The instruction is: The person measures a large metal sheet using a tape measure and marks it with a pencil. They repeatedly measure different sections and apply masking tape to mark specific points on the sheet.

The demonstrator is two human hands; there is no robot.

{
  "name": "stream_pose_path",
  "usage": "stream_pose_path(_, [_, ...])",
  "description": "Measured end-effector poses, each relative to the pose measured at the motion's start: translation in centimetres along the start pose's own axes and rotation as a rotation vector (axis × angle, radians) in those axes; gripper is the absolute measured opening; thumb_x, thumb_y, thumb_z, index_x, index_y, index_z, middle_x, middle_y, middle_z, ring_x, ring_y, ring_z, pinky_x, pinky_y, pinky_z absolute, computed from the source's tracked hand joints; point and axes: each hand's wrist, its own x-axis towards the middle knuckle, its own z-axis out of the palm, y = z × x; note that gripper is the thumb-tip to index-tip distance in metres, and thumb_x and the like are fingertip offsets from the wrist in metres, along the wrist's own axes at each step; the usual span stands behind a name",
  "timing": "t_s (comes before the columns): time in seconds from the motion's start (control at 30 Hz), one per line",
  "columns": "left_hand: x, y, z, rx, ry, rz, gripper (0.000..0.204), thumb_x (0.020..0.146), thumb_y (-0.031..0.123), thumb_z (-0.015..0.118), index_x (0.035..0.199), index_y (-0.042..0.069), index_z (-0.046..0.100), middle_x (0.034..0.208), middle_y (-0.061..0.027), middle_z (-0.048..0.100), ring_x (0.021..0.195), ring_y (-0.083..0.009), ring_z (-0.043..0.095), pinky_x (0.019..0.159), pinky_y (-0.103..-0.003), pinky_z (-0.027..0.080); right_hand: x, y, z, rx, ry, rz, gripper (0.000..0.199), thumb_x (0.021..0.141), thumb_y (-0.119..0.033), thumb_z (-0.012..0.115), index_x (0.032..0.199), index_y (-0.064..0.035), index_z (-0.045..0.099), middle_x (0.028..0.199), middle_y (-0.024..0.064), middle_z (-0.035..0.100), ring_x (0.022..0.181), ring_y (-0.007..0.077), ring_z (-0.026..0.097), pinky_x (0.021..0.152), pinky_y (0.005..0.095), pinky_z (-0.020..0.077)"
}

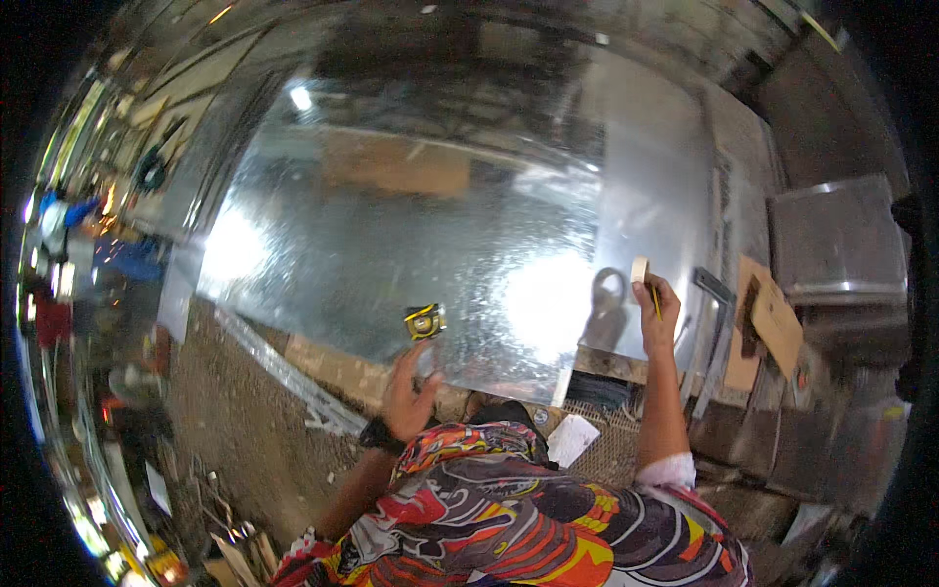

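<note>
Nearest the body, a white paper (572, 440) lies just outside the near edge of the large shiny sheet (342, 264); a long metal strip (279, 372) runs slantwise beside that edge, to the left. The left hand (411, 396) is loosely spread at the edge, its grasp empty, fingertips close to a yellow-and-black tape measure (424, 322) lying on the sheet; whether they touch, I cannot tell. The right hand (660, 303) grips a pale block (639, 269) and a thin yellow stick (655, 301) above a narrower panel (650, 147). A black bar (714, 285) and cardboard (778, 328) crowd its right; leftward and beyond, the sheet gives wide room.
</note>
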Motion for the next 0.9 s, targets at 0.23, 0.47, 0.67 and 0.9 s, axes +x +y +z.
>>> stream_pose_path(0.23, [3.1, 9.2, -2.7, -0.106, 0.103, 0.174, 0.066, 0.097, 0.037, 0.073, 0.147, 0.001, 0.05, 0.139, -0.0243, 0.062, 0.125, -0.0406, 0.062, 0.104, -0.048, 0.048, -12.7, -14.5, 16.1, 0.309, -0.364, 0.146, 0.046, 0.094, -0.02, 0.078, 0.129, 0.0086, 0.068, 0.111, 0.0131, 0.073, 0.102, 0.0189, 0.067, 0.094, 0.0329, 0.0528])
stream_pose_path(0.47, [-2.2, 0.5, -6.9, -0.189, 0.254, -0.002, 0.048, 0.103, 0.024, 0.062, 0.143, -0.002, 0.053, 0.129, -0.0268, 0.066, 0.116, -0.0438, 0.064, 0.099, -0.051, 0.049, -19.8, -18.7, 25.7, 0.074, -0.55, -0.03, 0.04, 0.096, -0.011, 0.077, 0.132, 0.0047, 0.068, 0.11, 0.0116, 0.076, 0.097, 0.0136, 0.068, 0.086, 0.0289, 0.0552])
stream_pose_path(0.67, [-5.1, -7.2, -13.8, -0.172, 0.222, -0.024, 0.05, 0.104, 0.021, 0.059, 0.147, -0.001, 0.047, 0.124, -0.0271, 0.066, 0.113, -0.0452, 0.064, 0.101, -0.053, 0.045, -22.8, -19.4, 34.2, -0.025, -0.754, -0.168, 0.021, 0.096, -0.011, 0.078, 0.115, -0.0011, 0.076, 0.104, 0.0061, 0.073, 0.096, 0.0121, 0.066, 0.085, 0.0277, 0.0535])
stream_pose_path(0.9, [-6.8, -15.7, -22.0, -0.226, 0.062, -0.138, 0.051, 0.102, 0.021, 0.061, 0.147, 0.0, 0.048, 0.108, -0.0232, 0.07, 0.103, -0.043, 0.066, 0.095, -0.052, 0.045, -27.3, -22.2, 44.2, -0.146, -0.825, 0.016, 0.014, 0.098, -0.01, 0.074, 0.107, -0.0007, 0.071, 0.099, 0.0073, 0.07, 0.09, 0.0141, 0.065, 0.082, 0.0287, 0.052])
